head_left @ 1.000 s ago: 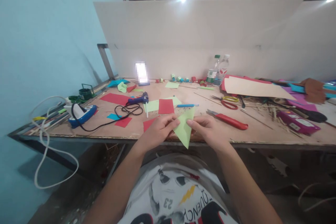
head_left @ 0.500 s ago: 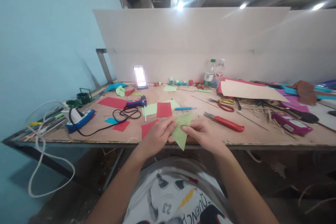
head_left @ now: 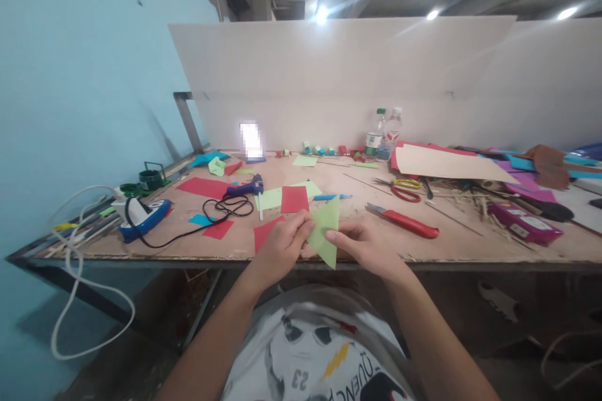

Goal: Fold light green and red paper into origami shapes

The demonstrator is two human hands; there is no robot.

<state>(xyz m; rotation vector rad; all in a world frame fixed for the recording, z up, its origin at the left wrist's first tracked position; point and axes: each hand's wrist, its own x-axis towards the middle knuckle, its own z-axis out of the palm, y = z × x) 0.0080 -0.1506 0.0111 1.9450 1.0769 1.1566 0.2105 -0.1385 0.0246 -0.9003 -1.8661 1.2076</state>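
Observation:
A light green piece of paper [head_left: 325, 233], roughly triangular with one corner pointing down, is held between both hands over the table's front edge. My left hand [head_left: 288, 239] pinches its left side. On the right side, my right hand [head_left: 364, 243] grips the paper with the thumb on the near face and the fingers partly hidden behind. Just beyond the hands lie a red square of paper [head_left: 295, 199] and a blue pen [head_left: 332, 197]. Another red piece [head_left: 266, 233] is beside my left hand.
A blue glue gun [head_left: 245, 188] with a black cord lies left, near a power strip [head_left: 147, 220]. Right of my hands are a red-handled knife [head_left: 409, 223] and scissors [head_left: 404, 191]. Bottles [head_left: 375, 138] and a lit phone [head_left: 253, 141] stand at the back.
The green paper has turned slightly, so its right edge is now nearly vertical. Both hands still hold it in about the same place.

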